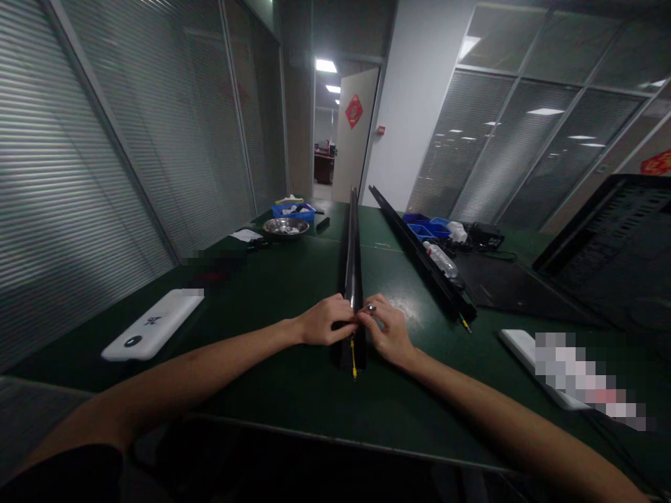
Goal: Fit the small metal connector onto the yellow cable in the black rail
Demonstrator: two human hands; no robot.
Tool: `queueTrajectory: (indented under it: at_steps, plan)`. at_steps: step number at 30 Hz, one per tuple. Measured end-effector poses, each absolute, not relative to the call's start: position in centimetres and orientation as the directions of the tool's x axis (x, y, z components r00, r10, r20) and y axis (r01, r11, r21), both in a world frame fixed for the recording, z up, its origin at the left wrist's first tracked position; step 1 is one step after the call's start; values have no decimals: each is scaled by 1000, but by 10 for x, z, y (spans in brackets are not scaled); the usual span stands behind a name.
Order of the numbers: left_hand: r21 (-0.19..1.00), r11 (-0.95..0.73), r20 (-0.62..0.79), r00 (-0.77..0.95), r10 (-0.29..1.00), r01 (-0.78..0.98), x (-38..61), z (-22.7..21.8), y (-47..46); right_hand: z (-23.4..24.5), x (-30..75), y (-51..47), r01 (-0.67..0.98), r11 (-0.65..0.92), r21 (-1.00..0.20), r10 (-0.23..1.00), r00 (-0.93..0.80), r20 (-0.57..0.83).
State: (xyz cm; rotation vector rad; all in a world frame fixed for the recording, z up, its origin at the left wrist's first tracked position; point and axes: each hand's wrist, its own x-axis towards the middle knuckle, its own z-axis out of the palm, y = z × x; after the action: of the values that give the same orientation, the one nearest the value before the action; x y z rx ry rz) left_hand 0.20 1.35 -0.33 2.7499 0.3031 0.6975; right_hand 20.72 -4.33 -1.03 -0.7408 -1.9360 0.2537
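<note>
A long black channel-shaped bar (352, 258) lies lengthwise on the green table, pointing away from me. Both my hands meet over its near part. My left hand (329, 320) has its fingers curled on the bar's left edge, thumb reaching across toward the right. On the other side my right hand (386, 327) is closed, thumb and forefinger pinched at the bar. A small shiny metal piece (371, 308) shows at its fingers; whether it is held or worn is unclear. Below the hands a yellow cable end (354, 360) lies at the bar's near end.
A second long black bar (419, 251) with a yellow-green cable tip lies to the right. A plastic bottle (441, 260) and blue bins (430, 229) are beside it. White devices (152, 325) sit left and right. A metal bowl (286, 226) and blue basket (301, 215) stand far left.
</note>
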Motion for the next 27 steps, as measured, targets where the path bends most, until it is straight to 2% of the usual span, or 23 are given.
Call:
queueTrajectory:
  at_steps: [17, 27]
  plan:
    - [336, -934, 432, 861, 268, 122, 2, -4, 14, -14, 207, -45, 428, 721, -545, 680, -283, 676]
    - [344, -932, 436, 859, 268, 116, 3, -3, 15, -16, 208, -46, 457, 712, -534, 678, -248, 692]
